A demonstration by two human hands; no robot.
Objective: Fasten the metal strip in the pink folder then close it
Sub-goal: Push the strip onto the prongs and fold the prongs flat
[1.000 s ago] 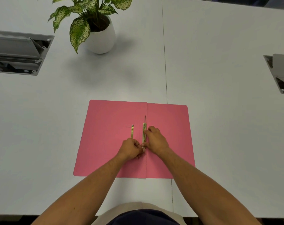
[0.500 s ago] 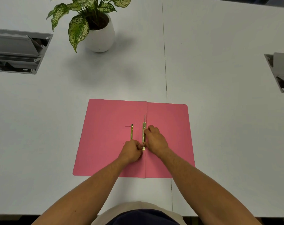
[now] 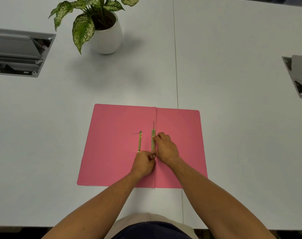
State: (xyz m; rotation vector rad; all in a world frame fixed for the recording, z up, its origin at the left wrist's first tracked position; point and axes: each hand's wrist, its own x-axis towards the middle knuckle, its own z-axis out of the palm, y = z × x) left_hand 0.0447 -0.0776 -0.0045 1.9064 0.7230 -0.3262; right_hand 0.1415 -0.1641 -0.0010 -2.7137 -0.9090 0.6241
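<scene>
The pink folder [image 3: 112,152] lies open and flat on the white table, spine running toward me. A brass metal strip [image 3: 153,138] lies along the spine fold, with a thin prong sticking out past its far end. A second brass bar [image 3: 139,142] lies loose on the left leaf, a little left of the spine. My right hand [image 3: 165,147] presses its fingers on the strip from the right. My left hand [image 3: 144,163] is closed in a pinch at the strip's near end; what it pinches is hidden by the fingers.
A potted plant in a white pot [image 3: 105,37] stands at the back left of centre. Open grey cable boxes sit in the table at the left [image 3: 17,52] and at the right edge [image 3: 300,76]. A table seam [image 3: 176,66] runs from the folder to the far side.
My left hand has shifted slightly away from me toward the strip's near end. My right hand stays on the strip. The folder has not moved.
</scene>
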